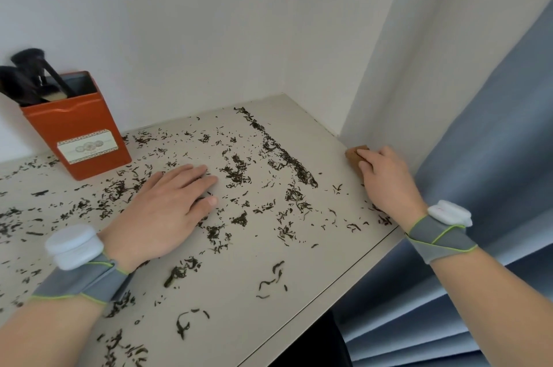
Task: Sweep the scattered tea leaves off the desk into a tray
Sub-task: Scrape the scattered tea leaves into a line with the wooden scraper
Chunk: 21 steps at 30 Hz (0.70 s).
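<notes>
Where tea leaves (300,170) lie, orange tin (76,130) stands — left.

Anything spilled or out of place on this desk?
Yes. Dark dried tea leaves are strewn over most of the beige desk top, with one dense ridge toward the back right. No tray is in view. The orange rectangular tin of black brushes stands upright.

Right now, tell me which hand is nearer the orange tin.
Left. The left hand lies flat just right of the orange tin; the right hand holds a brown block much farther right.
</notes>
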Available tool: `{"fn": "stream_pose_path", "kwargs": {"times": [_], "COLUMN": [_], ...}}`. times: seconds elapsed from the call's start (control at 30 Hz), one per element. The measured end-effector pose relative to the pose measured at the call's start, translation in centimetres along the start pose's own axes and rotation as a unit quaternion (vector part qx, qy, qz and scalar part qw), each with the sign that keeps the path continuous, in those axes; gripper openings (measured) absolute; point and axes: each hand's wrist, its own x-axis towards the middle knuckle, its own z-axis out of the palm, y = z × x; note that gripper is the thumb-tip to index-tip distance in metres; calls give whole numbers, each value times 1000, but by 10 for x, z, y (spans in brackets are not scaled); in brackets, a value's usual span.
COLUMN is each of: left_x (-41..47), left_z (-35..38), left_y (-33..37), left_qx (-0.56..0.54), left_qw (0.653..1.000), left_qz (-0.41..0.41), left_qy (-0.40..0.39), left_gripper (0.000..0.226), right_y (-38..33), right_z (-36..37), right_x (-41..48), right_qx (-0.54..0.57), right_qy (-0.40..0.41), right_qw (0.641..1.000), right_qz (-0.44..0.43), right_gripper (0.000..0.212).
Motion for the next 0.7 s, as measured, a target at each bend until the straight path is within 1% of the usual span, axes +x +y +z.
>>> {"fn": "stream_pose_path", "kwargs": {"times": [0.17, 0.27, 0.5, 0.63, 0.7], "left_x": [-1, -1, -3, -3, -2], "left_z": [-2, -3, -5, -5, -5], "left_y": [2, 2, 6, 5, 5], "left_qx": [0, 1, 7, 5, 3], "left_qw": [1000, 1000, 1000, 1000, 1000], "left_qz": [-1, -1, -1, -3, -1], "left_qy": [0, -3, -5, -4, -5], "left_gripper": [70, 69, 65, 65, 65], "right_y": [-11, -27, -62, -68, -65], "right_z": [12, 18, 30, 27, 20], "right_x": [-7, -10, -24, -24, -24], "right_qx": [-15, -22, -19, 4, 20], "right_qy": [-8, -12, 14, 2, 10], "right_qw": [1000, 999, 995, 996, 996], "right_qz": [0, -32, -97, -93, -85], "right_gripper": [32, 31, 21, 27, 30]}}
